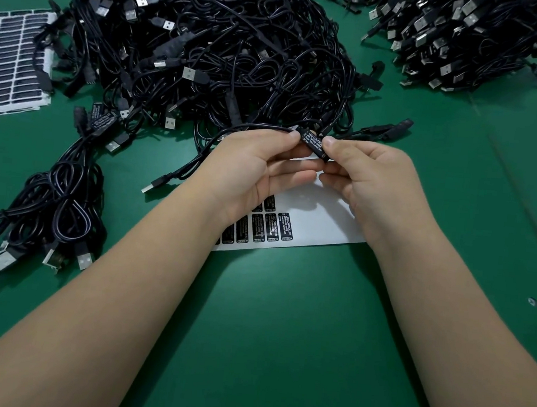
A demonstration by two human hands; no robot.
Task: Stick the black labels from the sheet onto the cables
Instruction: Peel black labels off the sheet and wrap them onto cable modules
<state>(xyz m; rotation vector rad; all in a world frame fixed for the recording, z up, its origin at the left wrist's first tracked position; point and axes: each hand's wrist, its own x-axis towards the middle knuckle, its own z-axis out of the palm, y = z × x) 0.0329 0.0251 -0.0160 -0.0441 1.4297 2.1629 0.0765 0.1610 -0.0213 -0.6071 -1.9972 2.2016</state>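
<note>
Both hands meet above the green table: the left hand and the right hand each pinch, between thumb and fingers, the small black controller block of one cable, which bears a black label with white print. That cable trails left, its USB plug lying on the table. Under the hands lies the white label sheet with a few black labels left on it. A big tangled heap of cables sits just behind, a second pile at far right, a small bundle at left, and another label sheet at the left edge
</note>
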